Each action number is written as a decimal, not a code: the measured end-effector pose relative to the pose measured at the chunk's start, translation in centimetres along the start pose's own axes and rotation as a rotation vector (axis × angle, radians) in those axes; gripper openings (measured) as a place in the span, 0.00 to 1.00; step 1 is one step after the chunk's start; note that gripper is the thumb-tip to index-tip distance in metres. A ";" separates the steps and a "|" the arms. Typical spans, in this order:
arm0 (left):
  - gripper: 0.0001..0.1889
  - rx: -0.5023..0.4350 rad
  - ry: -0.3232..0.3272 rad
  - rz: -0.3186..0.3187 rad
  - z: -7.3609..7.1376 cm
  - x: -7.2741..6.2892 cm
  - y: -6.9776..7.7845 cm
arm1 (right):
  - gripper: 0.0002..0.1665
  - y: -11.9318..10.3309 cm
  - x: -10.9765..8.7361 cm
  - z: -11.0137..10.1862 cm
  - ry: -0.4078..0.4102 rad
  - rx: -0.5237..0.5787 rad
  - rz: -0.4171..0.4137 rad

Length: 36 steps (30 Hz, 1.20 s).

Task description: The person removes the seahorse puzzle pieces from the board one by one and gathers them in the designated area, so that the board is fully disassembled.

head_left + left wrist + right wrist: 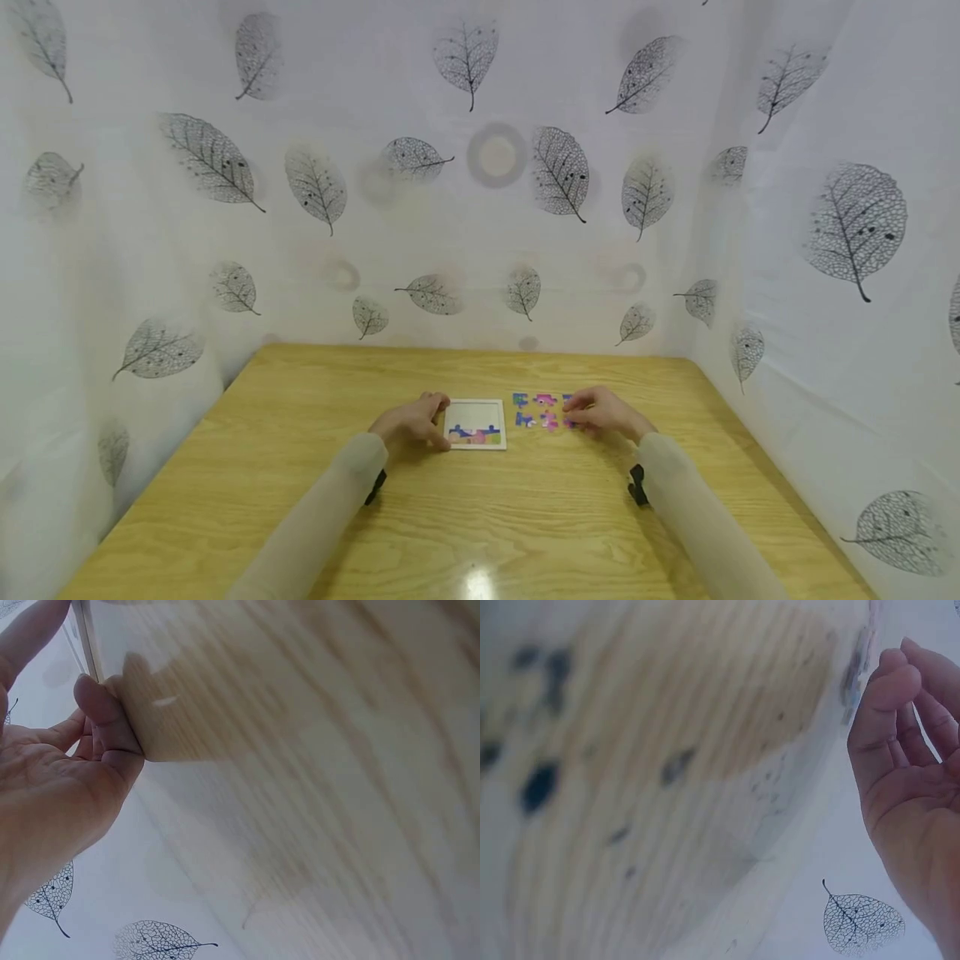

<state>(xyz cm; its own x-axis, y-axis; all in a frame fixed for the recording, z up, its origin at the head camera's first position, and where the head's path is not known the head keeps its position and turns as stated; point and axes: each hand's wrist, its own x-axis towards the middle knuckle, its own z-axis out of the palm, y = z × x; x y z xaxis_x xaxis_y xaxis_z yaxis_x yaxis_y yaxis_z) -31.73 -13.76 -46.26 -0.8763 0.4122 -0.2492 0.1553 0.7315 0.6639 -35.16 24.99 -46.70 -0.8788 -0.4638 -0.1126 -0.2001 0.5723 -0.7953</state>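
Note:
A white square puzzle tray lies on the table, its lower part filled with joined colourful pieces. At its left side my left hand grips the edge, thumb at the near corner and fingers toward the far one. The left wrist view shows a bent finger against the edge. My right hand is over the rightmost loose jigsaw pieces, partly covering them. Its fingertips come close together, and I cannot tell whether they pinch a piece. The right wrist view shows the fingers bent beside the pieces.
Loose blue and pink jigsaw pieces, among them a pink one and a blue one, lie in two rows right of the tray. The wooden table meets a leaf-printed white curtain at the back and sides.

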 end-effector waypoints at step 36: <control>0.41 -0.020 0.015 0.002 0.1 0.0 0.1 | 0.17 -7.8 3.8 9.1 -0.218 0.136 -0.124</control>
<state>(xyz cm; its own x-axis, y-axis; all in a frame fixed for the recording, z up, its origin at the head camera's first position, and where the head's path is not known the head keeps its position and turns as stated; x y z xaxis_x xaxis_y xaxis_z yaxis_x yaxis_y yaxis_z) -31.68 -13.68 -46.26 -0.8830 0.4049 -0.2375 0.1476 0.7198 0.6783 -33.03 12.60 -46.30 -0.7342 -0.6676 -0.1235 -0.2273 0.4131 -0.8819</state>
